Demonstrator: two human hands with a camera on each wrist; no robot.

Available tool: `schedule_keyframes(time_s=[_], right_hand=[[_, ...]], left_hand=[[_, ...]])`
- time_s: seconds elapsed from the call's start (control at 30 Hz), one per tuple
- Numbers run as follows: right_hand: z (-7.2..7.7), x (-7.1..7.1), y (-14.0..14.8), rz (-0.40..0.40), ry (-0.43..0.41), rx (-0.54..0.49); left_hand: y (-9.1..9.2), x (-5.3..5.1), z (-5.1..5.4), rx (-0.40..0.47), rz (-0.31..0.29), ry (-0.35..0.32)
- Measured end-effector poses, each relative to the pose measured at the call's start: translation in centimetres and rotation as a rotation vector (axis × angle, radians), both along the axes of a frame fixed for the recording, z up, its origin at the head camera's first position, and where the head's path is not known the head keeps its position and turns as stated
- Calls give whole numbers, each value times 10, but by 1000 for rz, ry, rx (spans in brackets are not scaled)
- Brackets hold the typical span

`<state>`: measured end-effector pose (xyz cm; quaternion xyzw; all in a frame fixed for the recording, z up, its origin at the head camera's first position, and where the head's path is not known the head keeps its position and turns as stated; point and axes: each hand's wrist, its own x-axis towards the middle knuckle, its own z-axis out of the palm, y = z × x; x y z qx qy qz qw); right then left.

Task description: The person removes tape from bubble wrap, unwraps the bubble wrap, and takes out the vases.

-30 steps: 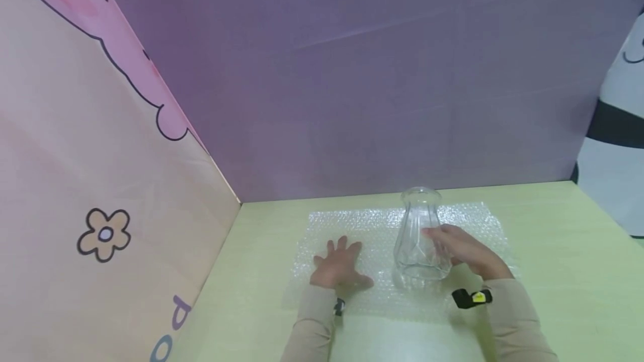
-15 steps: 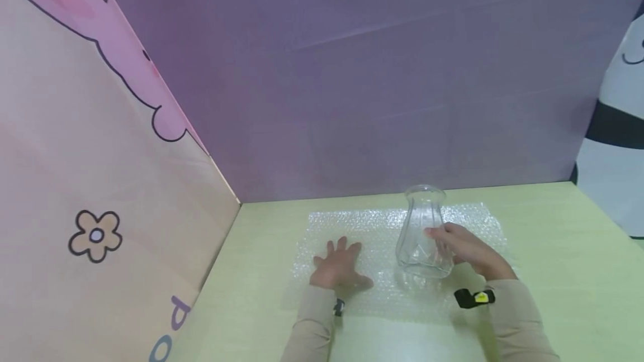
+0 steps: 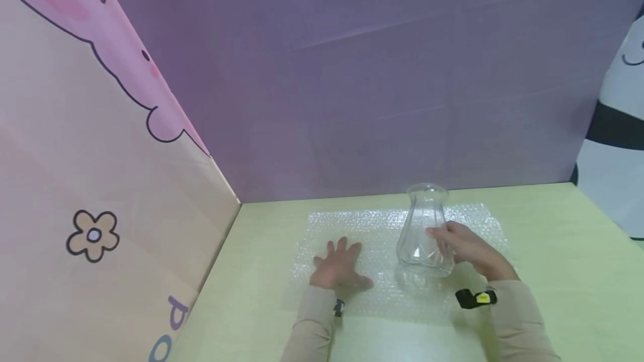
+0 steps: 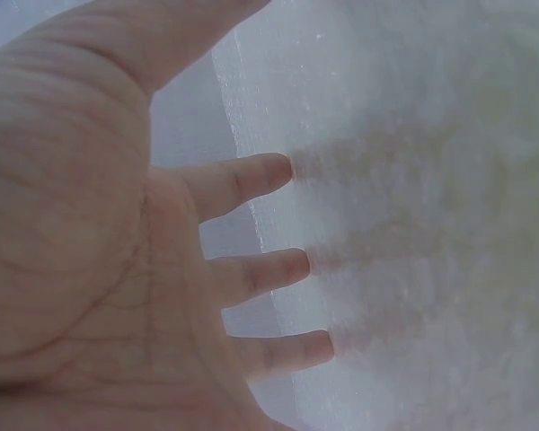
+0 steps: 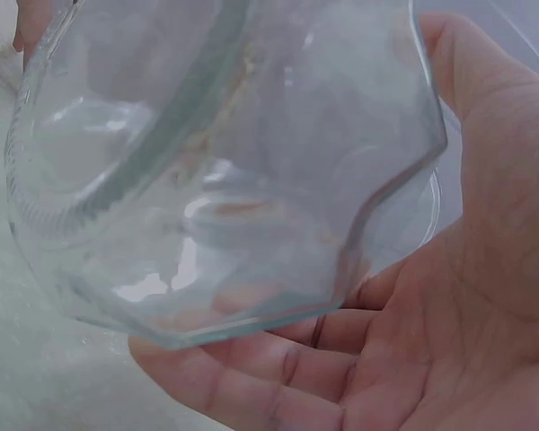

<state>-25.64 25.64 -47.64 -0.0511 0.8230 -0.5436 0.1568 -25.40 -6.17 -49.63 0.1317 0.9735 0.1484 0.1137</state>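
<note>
A clear glass vase (image 3: 421, 239) with a flared rim and faceted sides stands nearly upright over the right part of a bubble wrap sheet (image 3: 382, 300). My right hand (image 3: 468, 247) grips it from the right side, thumb on the near face. In the right wrist view the fingers (image 5: 242, 377) curl behind and under the vase's lower part (image 5: 251, 224). Whether its base touches the sheet I cannot tell. Spread fingers and all, my left hand (image 3: 336, 267) rests on the left part of the sheet; in the left wrist view its fingertips (image 4: 274, 169) touch the wrap.
Under the sheet lies a pale yellow-green table (image 3: 251, 272). A purple-grey wall panel (image 3: 352, 99) rises along its back edge. At the left stands a light panel (image 3: 126, 177) with a printed flower, and a panda print (image 3: 609, 183) shows at the right.
The vase and right hand have shifted slightly to the right and up in the head view. My left hand stays in place on the sheet.
</note>
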Motion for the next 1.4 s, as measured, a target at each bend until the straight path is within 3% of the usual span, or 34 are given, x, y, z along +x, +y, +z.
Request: schedule_keyframes(time_s=[0.4,1.4], right_hand=[[3,3,-5,-31,19,18],[6,2,5,-65,46,22]], left_hand=[[-7,-1,-2,5,-9,6],[-6,-1,-1,6,-17,21]])
